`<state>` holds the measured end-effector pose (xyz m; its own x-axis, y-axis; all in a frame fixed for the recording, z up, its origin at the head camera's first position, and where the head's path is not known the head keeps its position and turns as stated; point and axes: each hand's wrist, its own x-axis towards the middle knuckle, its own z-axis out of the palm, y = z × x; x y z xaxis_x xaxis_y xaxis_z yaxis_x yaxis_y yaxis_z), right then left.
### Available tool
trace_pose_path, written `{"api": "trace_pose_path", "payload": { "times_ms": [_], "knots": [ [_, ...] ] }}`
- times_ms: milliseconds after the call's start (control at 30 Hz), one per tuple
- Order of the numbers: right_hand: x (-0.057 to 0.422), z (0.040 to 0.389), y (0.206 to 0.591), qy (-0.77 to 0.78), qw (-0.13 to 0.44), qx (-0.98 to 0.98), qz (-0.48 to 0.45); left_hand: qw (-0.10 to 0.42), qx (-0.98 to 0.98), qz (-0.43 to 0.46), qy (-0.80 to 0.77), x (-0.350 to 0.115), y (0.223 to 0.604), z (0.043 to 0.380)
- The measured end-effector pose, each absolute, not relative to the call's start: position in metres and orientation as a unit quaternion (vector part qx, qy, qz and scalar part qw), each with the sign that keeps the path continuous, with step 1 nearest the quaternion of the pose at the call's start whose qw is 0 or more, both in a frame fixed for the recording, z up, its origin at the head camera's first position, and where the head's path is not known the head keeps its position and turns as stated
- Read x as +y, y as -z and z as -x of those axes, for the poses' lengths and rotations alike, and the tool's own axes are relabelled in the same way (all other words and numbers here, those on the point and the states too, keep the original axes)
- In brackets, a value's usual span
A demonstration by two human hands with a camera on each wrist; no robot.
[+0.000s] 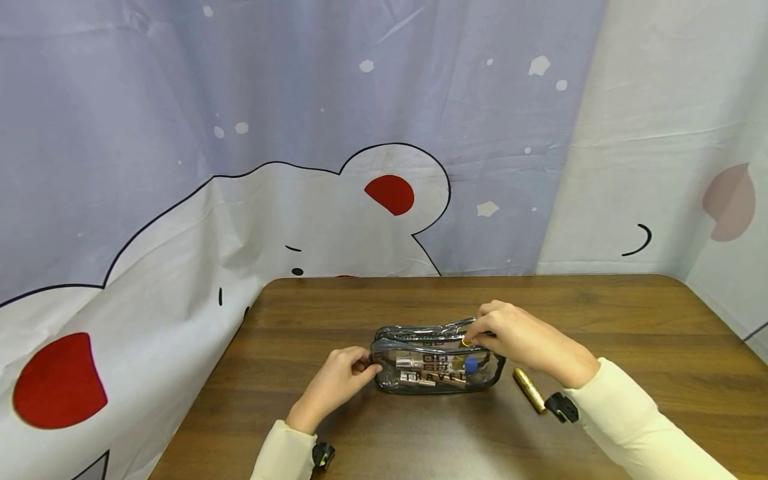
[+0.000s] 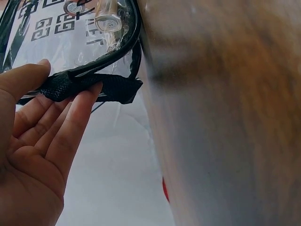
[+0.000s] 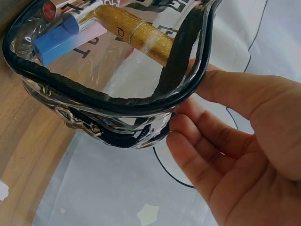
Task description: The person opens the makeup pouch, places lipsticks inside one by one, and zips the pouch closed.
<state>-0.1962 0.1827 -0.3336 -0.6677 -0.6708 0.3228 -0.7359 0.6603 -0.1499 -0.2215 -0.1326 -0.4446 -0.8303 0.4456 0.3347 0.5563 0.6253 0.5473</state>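
Note:
A clear travel pouch (image 1: 441,388) with black trim stands on the table, its top open. My left hand (image 1: 343,375) pinches the pouch's left end by a black fabric tab (image 2: 120,88), thumb on one side and fingers on the other. At the right end of the opening, my right hand (image 1: 510,333) holds the upper end of a gold lipstick tube (image 3: 148,40), which slants down into the pouch. Its fingertips are partly hidden by the trim. Inside lie a blue-capped tube (image 3: 61,40) and several silver tubes (image 1: 409,363).
Another gold tube (image 1: 529,391) lies on the wooden table (image 1: 336,300), right of the pouch and near my right wrist. A printed curtain (image 1: 270,220) hangs behind the table and along its left side.

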Motion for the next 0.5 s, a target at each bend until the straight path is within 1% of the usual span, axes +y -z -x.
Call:
{"api": "trace_pose_path", "payload": {
  "times_ms": [333,500],
  "knots": [
    [0.1842,0.1959,0.3333,-0.124,0.121,-0.909,-0.378,0.079,-0.899,0.277,0.33,-0.1323,0.4434,0.2206],
    [0.185,0.1956,0.3347,-0.128,0.131,-0.908,-0.376,0.078,-0.899,0.276,0.331,-0.1324,0.4432,0.2205]
  ]
}}
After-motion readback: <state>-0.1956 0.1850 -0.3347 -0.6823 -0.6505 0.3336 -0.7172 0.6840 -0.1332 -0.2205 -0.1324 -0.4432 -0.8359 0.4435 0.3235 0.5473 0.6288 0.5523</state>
